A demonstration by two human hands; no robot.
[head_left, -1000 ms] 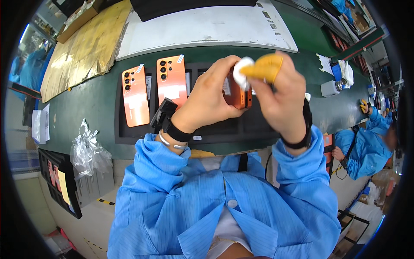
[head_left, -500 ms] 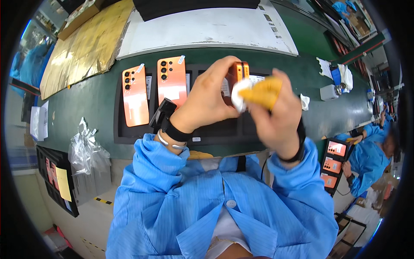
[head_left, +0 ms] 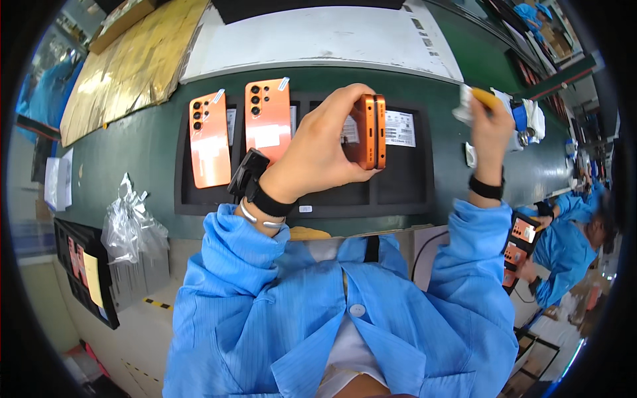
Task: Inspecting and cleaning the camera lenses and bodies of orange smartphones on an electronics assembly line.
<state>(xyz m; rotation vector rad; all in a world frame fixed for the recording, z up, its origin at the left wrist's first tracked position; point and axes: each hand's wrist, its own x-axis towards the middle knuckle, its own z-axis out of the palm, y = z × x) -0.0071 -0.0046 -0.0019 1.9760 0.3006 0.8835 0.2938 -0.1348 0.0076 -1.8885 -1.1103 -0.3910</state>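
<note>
My left hand (head_left: 325,142) is closed around a pair of orange phones (head_left: 370,136), pressed together and held on edge above a black foam tray (head_left: 318,207). Their narrow edges, with ports and small holes, face up. Off to the right, my right hand (head_left: 492,126) pinches a crumpled white cloth (head_left: 463,109); something yellow, apparently finger covers (head_left: 486,99), shows at its fingertips. Two more orange phones, a left one (head_left: 210,149) and a right one (head_left: 269,119), lie camera side up on the tray, each with a small pull tab at the top.
A printed white label (head_left: 400,129) shows in the tray. White cloths and a small white container (head_left: 507,140) stand at the right. A white board (head_left: 318,46) spans the back. Clear plastic bags (head_left: 133,229) hang at the left; a co-worker (head_left: 570,245) handles phones at the right.
My right hand has moved away from the phones, right and upward, taking the white cloth with it. My left hand still holds the two phones, with their edges now uncovered.
</note>
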